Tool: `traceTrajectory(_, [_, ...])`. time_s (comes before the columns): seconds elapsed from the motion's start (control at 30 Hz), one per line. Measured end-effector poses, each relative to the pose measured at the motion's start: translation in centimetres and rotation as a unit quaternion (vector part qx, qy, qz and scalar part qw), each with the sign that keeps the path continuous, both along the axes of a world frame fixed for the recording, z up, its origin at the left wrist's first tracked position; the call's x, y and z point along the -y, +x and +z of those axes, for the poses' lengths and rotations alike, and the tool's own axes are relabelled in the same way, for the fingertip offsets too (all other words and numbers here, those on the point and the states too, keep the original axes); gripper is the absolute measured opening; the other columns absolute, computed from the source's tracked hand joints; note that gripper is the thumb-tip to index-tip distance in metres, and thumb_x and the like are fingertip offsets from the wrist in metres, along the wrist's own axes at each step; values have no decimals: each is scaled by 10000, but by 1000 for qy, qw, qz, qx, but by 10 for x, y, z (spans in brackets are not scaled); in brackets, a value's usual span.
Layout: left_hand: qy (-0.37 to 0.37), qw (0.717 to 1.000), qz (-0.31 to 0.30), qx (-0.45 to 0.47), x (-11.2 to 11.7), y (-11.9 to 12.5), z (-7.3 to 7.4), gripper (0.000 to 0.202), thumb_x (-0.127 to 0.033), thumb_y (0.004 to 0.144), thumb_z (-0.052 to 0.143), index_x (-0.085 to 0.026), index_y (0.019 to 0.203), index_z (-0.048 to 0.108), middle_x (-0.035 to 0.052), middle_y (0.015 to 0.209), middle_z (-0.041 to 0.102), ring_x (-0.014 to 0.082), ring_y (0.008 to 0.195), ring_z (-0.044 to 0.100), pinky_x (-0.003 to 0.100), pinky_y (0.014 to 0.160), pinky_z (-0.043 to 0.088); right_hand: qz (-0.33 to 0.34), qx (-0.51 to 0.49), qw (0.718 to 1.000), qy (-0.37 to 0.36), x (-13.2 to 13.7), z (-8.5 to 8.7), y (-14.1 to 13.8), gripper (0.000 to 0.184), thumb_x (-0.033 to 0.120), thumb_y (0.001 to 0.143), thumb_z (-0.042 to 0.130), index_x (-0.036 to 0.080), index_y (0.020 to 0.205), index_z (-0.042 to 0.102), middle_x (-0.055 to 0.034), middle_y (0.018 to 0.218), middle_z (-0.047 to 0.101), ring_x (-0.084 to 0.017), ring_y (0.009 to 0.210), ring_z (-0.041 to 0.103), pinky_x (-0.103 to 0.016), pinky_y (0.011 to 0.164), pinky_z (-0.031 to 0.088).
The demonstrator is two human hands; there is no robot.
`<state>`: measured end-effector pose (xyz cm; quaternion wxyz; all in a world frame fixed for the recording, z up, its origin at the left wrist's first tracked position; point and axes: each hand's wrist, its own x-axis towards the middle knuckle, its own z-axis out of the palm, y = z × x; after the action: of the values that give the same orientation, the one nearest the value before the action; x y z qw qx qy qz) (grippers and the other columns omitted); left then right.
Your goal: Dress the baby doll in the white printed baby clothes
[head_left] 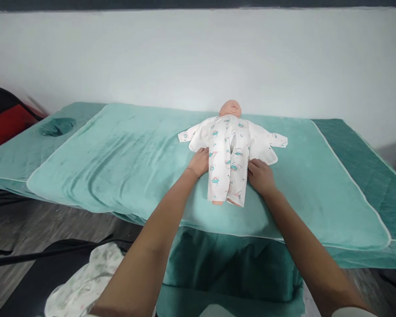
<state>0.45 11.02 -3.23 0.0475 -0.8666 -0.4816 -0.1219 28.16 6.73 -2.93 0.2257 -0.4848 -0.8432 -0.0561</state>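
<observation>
A baby doll (230, 108) lies on its back with its head toward the wall. White baby trousers (236, 166) with a small teal and pink print cover its front and legs, with bits of the feet showing at the hems. A white baby top (260, 137) spreads out on both sides, sleeves stretched sideways. My left hand (200, 162) is closed at the left edge of the trousers. At their right edge, lower down, my right hand (260, 175) is closed too, fingers curled against the cloth. My fingertips are partly hidden.
The doll rests on a padded bed (366, 167) with a light green cover (145, 149). A face hole (57, 127) is at its left end. White printed cloth (86, 281) lies on a black chair (29, 286) below left. A white wall (191, 57) stands behind.
</observation>
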Motion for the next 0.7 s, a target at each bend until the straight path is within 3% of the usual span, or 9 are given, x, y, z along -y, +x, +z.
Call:
traceTrajectory(0.2, [13,1000,25,-7,10,3,5,250,-152,961,466,-123,962,715,193,989,687,324,1041,578,433,872,399,15,-27,999,-10,-5,-4,0,240,106,902,471,164,919,704,-103,998,650,-213,931,537,-312,791,406])
traceTrajectory(0.37, [70,996,46,-22,37,-8,1,275,-161,984,432,-134,1021,703,179,1020,666,312,1016,566,432,868,407,27,-48,998,1,-8,-7,3,189,137,882,512,159,884,700,-103,946,638,-210,902,538,-313,775,403])
traceTrajectory(0.47, [89,996,22,-19,52,-19,-3,263,-135,973,442,-168,1013,700,140,1010,665,293,1009,560,424,852,412,54,-54,997,18,-7,-7,5,157,146,856,536,166,842,691,-96,928,644,-215,889,536,-324,777,396])
traceTrajectory(0.6, [65,997,-15,32,59,-25,-7,171,-219,956,530,-204,946,700,102,958,654,273,969,546,415,823,422,82,-84,993,-10,-3,-4,3,167,140,831,513,177,832,676,-89,917,644,-215,899,549,-323,786,406])
traceTrajectory(0.7, [60,990,35,125,52,-28,-10,268,-289,1005,461,-206,882,684,93,928,647,254,942,544,404,850,435,82,-109,989,-51,0,-1,3,170,188,853,496,186,845,665,-75,868,640,-208,863,555,-321,768,406])
